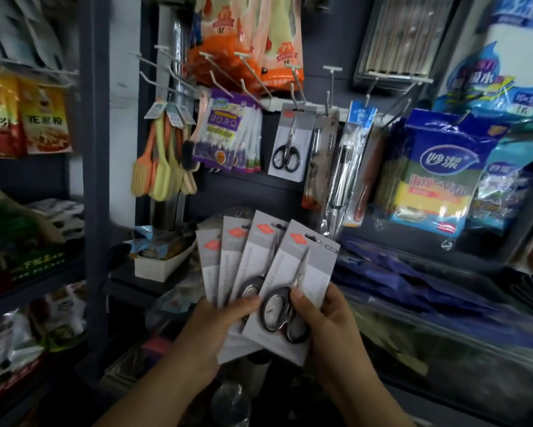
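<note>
Below the peg rack [243, 192], four scissors cards [252, 251] fan out. The left hand [215, 328] grips their lower ends, thumb on top; the right hand [326, 322] pinches the front card [305, 269] beside the handles [272, 311]. Stiff, light, slick cards, likely to slide apart: hold low, near the steel's weight.

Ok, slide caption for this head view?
Left hand and right hand hold a fan of scissors packs below a matching pack on a shop peg.
</note>
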{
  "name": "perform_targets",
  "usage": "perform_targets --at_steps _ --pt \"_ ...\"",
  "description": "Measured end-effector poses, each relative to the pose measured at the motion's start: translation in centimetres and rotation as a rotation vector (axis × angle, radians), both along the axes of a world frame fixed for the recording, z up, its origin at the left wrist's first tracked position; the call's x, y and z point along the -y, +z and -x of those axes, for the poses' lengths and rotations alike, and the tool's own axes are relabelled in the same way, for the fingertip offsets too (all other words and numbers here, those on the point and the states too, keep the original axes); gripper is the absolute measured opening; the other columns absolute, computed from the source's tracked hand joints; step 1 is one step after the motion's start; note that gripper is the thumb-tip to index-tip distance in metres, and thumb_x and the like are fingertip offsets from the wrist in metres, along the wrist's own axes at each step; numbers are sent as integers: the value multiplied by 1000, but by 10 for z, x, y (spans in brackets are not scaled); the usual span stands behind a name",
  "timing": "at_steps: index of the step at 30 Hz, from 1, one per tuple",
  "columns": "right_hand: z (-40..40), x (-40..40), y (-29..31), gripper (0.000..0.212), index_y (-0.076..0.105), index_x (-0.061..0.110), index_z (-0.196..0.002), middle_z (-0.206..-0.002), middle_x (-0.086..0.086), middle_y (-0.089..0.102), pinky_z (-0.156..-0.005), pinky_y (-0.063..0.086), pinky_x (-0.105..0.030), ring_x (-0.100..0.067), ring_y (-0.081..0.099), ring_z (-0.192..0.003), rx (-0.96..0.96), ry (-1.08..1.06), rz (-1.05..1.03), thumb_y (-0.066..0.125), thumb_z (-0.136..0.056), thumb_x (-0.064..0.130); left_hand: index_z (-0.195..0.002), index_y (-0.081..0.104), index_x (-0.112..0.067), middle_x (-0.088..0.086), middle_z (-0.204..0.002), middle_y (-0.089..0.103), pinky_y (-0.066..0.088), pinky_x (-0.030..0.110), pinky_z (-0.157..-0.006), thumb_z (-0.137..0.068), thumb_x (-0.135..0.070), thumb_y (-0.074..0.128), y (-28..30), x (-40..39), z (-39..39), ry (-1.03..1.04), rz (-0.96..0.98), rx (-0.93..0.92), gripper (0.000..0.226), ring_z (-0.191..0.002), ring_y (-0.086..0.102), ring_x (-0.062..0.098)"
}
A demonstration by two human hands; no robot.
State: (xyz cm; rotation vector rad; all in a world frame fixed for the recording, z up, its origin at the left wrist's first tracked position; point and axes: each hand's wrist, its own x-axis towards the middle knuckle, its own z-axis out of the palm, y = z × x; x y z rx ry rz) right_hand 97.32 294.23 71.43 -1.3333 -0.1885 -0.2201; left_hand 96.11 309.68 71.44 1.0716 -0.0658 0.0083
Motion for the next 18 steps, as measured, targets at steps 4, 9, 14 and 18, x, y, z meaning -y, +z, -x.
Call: perform_targets --at_steps 4,9,14,18 --pt "-20 -14 13 33 59 14 -117 -104 -5 74 -91 53 -45 -23 69 -99 16 11 64 68 -86 12 -114 67 -19 11 -101 74 50 55 -91 -50 -14 85 7 -29 -18 38 -13 20 67 -96 68 35" --pt "-45 -43 33 31 59 19 -117 -101 0 74 -82 56 -36 -16 70 -93 45 -56 197 64 -89 7 -96 69 -20 3 -79 76 58 34 -55 -79 6 67 19 -80 -53 69 -74 60 32 -69 72 22" --pt "-74 -49 79 32 57 24 -114 -101 0 73 -89 54 -49 -20 70 -93 134 -280 303 70 -86 16 -103 67 -24 2 -91 75 53 44 -79 -68 6 78 30 -108 -81 41 -44 93 47 -91 67 29" --pt "-98 -48 136 28 58 15 -114 -100 -7 73 -81 56 -43 -19 69 -84 262 -349 385 68 -88 15 -113 57 -25 -2 -100 65 43 53 -96 -77 7 71 36 -114 -99 16 17 50 50 -100 58 32"
